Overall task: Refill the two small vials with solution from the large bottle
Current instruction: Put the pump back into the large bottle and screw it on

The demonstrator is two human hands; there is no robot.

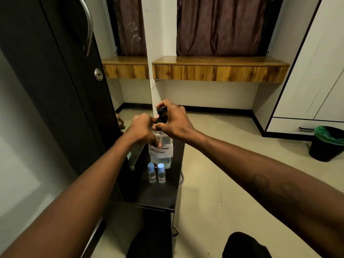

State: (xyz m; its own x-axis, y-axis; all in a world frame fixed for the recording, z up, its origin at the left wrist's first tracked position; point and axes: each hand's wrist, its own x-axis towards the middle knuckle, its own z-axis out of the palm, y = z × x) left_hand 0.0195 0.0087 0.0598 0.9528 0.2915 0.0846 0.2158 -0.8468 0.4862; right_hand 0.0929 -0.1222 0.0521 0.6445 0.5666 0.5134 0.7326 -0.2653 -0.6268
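Black pump head (161, 114) stands upright between my hands: left hand (142, 130) clasps the large bottle (161, 146), right hand (174, 120) pinches its collar; both capped vials (157, 173) wait just nearer on the tabletop (158, 198).

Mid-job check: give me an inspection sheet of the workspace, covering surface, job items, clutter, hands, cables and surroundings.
Surface: small dark cabinet top, bearing only the job's things.
Job's things: large bottle, clear, with a handwritten label and black pump top; two vials upright side by side in front of it, blue caps on.
Clutter: nothing seen on the cabinet.
Hands: left hand grips the bottle's shoulder; right hand is closed around the pump collar.
Cables: nothing seen.
Surroundings: dark door at left, wooden shelf and curtains ahead, black bin with green liner on the floor at right.
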